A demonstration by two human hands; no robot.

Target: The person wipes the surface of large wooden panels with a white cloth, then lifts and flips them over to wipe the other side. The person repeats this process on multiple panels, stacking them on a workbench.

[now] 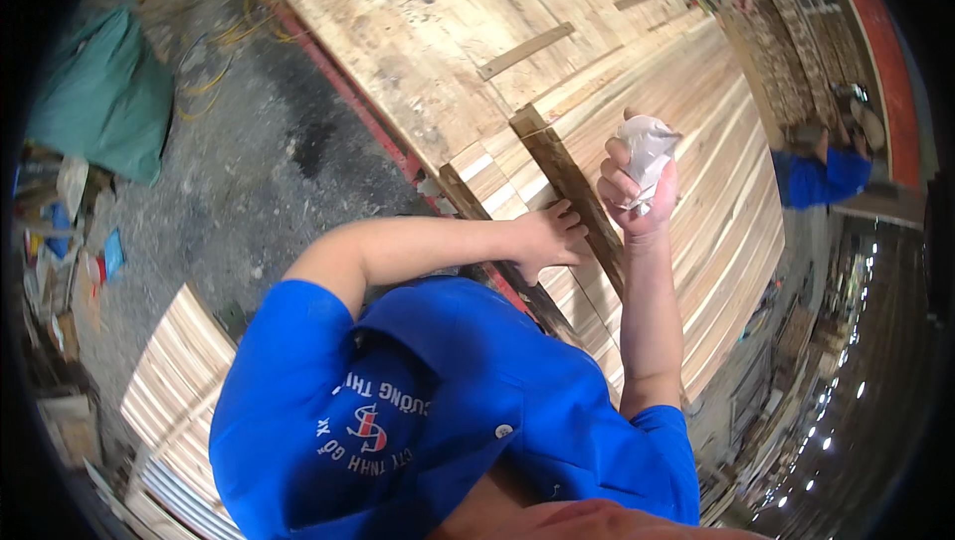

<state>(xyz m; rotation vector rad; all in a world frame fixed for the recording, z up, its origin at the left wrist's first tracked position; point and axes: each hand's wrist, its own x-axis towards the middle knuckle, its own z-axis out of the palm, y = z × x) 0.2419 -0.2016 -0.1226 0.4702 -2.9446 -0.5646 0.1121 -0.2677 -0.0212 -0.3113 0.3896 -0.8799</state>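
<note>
At striped panel (723, 147): two hands (550, 242), one white wad (649, 152).

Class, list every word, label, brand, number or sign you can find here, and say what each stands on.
Blue shirt: white lettering around a red-and-white emblem; wording not copied here.
Crumpled pale sheet in the right hand: no lettering visible.
Striped wooden panel: none visible.

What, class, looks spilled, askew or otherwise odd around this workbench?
A dark, irregular patch on the grey, speckled floor beside the pale wooden workbench: it looks darker than its surroundings, possibly a spill or stain.
</note>
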